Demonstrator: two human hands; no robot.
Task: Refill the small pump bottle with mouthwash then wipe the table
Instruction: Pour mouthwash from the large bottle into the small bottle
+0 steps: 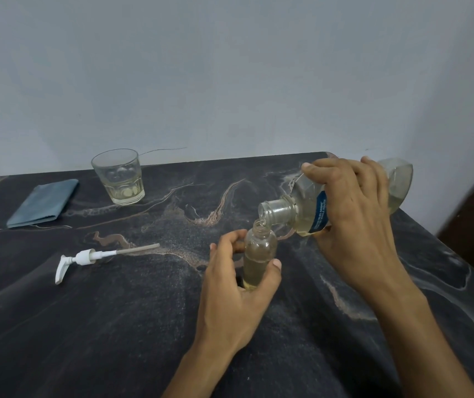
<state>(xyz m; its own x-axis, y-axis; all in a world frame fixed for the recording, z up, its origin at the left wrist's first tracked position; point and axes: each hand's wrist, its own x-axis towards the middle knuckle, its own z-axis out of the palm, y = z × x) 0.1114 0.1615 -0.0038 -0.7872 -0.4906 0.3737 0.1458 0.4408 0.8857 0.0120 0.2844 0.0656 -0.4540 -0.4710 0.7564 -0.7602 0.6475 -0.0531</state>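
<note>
The left hand point(234, 285) curled its fingers point(276, 265) round the small pump bottle point(258, 255) standing mid-desk point(115, 326), steadying it, while the right hand point(356, 214) gripped the tipped mouthwash bottle point(310, 208), mouth over mouth, to avoid spilling.

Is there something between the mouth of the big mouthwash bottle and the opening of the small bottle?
Nothing visible. The mouthwash bottle, tilted in the right hand, has its mouth just above the open neck of the small bottle, which the left hand holds.

Right hand point(353, 208) tips mouthwash bottle point(310, 209) over small bottle point(258, 254) in left hand point(238, 285).
</note>
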